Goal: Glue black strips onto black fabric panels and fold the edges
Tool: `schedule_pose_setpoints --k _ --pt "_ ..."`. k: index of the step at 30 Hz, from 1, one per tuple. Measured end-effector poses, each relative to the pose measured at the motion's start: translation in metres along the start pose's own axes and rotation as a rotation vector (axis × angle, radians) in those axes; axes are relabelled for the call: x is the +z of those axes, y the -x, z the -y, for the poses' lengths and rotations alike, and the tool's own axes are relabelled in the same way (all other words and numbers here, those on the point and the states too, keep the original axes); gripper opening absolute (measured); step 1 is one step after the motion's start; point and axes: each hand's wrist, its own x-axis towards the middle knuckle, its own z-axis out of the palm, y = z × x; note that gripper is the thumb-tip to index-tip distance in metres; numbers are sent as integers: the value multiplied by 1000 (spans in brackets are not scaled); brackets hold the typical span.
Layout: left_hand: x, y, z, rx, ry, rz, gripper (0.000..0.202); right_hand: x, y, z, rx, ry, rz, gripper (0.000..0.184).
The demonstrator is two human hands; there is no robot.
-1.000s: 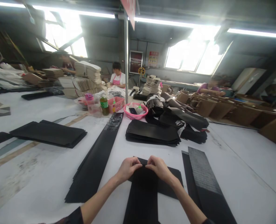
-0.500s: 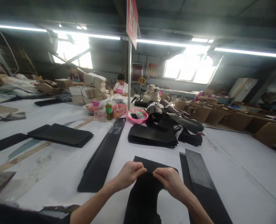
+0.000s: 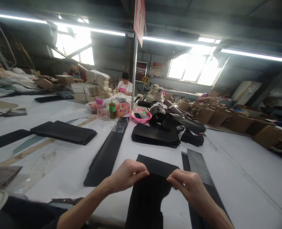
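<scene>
A black sheet [image 3: 147,198] with a curved cut-out on its right side lies in front of me, its near end running off the bottom of the view. My left hand [image 3: 128,174] pinches its far edge at the left, thumb against fingers. At the right end of that same edge, my right hand [image 3: 187,184] pinches too. Just beyond the edge, a flat black rectangular panel [image 3: 156,163] rests on the white table [image 3: 245,178], partly covered by the sheet. Right of my right hand lie long black strips [image 3: 199,165], one with a greyish, textured face.
A stack of long black strips [image 3: 107,152] lies left of my hands. Black panels [image 3: 155,135] are piled ahead, with another pile [image 3: 64,132] to the left. Behind stand a pink basket [image 3: 141,118], a bottle [image 3: 112,110] and a metal post [image 3: 134,73]. Several people sit farther back.
My hands have moved apart along the sheet's far edge, the right one shifting rightward and the left one slightly leftward. Both still pinch it. The camera view has tilted slightly.
</scene>
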Motion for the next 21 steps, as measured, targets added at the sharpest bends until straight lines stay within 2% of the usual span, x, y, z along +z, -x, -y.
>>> schedule_pose_setpoints --k 4,7,9,12,14,17,21 --pt "-31 7 37 -165 26 -133 39 -26 10 -41 223 -84 -133 36" --pt "-28 -5 54 -132 2 -16 33 -30 -1 -50 301 -136 -246 32" --pt "-15 -21 56 -75 14 75 30 -19 -20 -39 228 -91 -243 30" --pt "5 -48 56 -14 16 126 28 7 -58 -18 19 17 -74 26" --pt "11 -63 60 5 16 140 28 23 -78 -14 -32 58 -2 14" --pt "11 -78 74 7 49 175 26 36 -96 -24 -20 62 34 17" --pt "4 -98 94 39 75 205 26 42 -108 -47 -71 88 8 17"
